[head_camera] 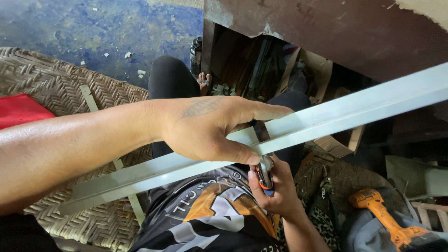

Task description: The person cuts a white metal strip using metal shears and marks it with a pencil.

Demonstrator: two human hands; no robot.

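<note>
A long pale metal angle strip [354, 109] runs diagonally from lower left to upper right across my lap. My left hand [210, 126] presses down on its middle, thumb under the front edge and fingers stretched along the top. Just below it, my right hand [273, 186] grips a small tool with an orange and silver body [266, 172], held upright with its tip touching the strip's lower edge beside my left thumb.
A woven rattan seat [56, 84] with a red cushion [21, 109] lies at left. An orange cordless drill [387, 219] rests at lower right. A dark wooden cabinet [336, 32] with clutter beneath stands ahead. The floor is blue, with scattered chips.
</note>
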